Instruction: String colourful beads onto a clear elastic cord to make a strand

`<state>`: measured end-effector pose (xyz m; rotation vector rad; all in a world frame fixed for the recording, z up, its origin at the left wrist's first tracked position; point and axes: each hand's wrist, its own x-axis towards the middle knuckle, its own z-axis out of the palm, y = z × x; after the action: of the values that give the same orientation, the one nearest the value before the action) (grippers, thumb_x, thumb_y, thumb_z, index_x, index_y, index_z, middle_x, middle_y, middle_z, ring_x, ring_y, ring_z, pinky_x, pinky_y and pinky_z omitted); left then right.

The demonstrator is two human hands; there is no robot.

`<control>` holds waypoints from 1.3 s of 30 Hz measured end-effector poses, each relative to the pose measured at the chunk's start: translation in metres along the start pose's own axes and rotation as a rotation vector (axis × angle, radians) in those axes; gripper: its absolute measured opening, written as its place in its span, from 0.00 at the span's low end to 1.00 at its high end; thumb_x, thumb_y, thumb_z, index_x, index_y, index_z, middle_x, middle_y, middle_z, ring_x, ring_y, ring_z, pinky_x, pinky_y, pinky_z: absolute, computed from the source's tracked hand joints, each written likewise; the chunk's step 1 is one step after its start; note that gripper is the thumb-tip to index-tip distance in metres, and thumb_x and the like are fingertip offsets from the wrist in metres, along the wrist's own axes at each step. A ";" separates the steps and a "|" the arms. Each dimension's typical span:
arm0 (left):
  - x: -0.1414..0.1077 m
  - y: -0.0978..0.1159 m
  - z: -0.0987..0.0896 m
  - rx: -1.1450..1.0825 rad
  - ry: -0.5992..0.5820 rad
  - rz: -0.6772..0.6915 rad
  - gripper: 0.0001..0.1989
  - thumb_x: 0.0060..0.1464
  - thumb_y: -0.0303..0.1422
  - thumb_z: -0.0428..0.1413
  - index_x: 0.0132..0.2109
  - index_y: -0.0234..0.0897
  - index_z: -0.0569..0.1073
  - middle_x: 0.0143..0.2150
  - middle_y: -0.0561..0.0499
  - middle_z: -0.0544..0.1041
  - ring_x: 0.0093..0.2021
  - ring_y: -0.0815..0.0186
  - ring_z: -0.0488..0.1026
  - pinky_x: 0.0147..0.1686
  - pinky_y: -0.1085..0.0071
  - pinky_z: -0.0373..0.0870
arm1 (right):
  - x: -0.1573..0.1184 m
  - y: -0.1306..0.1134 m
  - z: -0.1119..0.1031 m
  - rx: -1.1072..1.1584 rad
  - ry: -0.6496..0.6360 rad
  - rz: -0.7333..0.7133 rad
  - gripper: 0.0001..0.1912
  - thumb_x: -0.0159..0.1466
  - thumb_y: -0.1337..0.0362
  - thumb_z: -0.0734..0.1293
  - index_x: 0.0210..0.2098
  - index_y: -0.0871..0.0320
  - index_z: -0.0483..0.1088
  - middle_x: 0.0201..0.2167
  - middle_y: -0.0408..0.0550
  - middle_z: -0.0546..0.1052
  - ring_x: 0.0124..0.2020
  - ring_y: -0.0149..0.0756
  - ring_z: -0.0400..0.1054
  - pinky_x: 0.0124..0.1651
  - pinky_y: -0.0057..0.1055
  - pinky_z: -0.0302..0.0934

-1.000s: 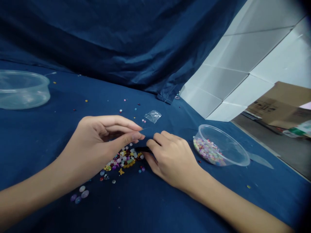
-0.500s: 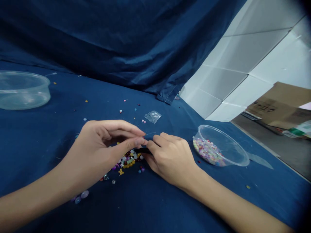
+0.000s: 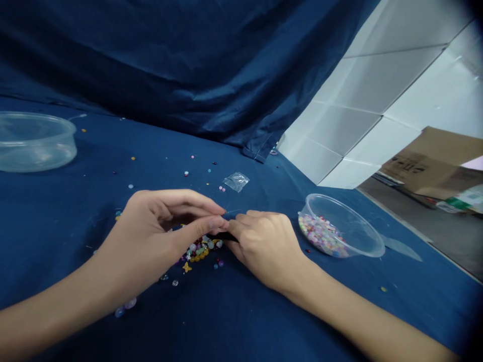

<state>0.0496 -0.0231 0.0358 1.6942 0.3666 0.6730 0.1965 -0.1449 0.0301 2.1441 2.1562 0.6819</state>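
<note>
My left hand (image 3: 162, 226) is pinched at thumb and fingertips over a heap of mixed beads (image 3: 202, 249); what lies in the pinch is too small to make out. Against its fingertips, my right hand (image 3: 262, 244) is curled round a thin black tool (image 3: 223, 235), its far end hidden by the fingers. A fine clear thread (image 3: 236, 210) shows faintly just beyond the fingertips. A yellow butterfly bead (image 3: 187, 267) lies below the heap, with a few small beads (image 3: 218, 263) to its right.
A clear bowl of pastel beads (image 3: 324, 236) stands on the right of the blue cloth. Another clear tub (image 3: 37, 143) is at the far left. Beyond my hands lie a small plastic bag (image 3: 236, 181) and scattered beads. White boxes (image 3: 339, 125) stand at the back right.
The fingers of my right hand have curled down closer to the left fingertips. My left hand keeps its pinch. The whole view has shifted very slightly.
</note>
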 end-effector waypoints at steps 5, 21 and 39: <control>0.000 0.001 -0.001 -0.009 0.017 0.006 0.06 0.48 0.38 0.69 0.33 0.44 0.82 0.31 0.57 0.83 0.33 0.67 0.82 0.34 0.89 0.75 | -0.001 0.003 0.005 -0.024 0.062 -0.018 0.02 0.59 0.67 0.72 0.30 0.58 0.75 0.25 0.45 0.77 0.27 0.40 0.68 0.28 0.35 0.46; 0.000 -0.003 -0.001 -0.021 -0.003 -0.011 0.03 0.50 0.35 0.67 0.34 0.45 0.82 0.32 0.56 0.83 0.34 0.66 0.82 0.33 0.87 0.76 | -0.002 0.000 0.009 -0.010 0.143 -0.037 0.04 0.60 0.65 0.71 0.30 0.59 0.74 0.26 0.46 0.75 0.29 0.40 0.64 0.30 0.36 0.48; 0.000 -0.003 0.003 -0.041 -0.021 -0.066 0.08 0.49 0.40 0.68 0.34 0.44 0.82 0.33 0.56 0.84 0.36 0.65 0.82 0.35 0.86 0.76 | -0.002 0.001 0.003 0.046 0.124 -0.051 0.04 0.60 0.69 0.71 0.28 0.59 0.74 0.23 0.42 0.77 0.23 0.36 0.66 0.27 0.35 0.47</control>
<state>0.0518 -0.0248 0.0325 1.6419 0.3895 0.6098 0.1982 -0.1461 0.0272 2.1138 2.3005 0.7890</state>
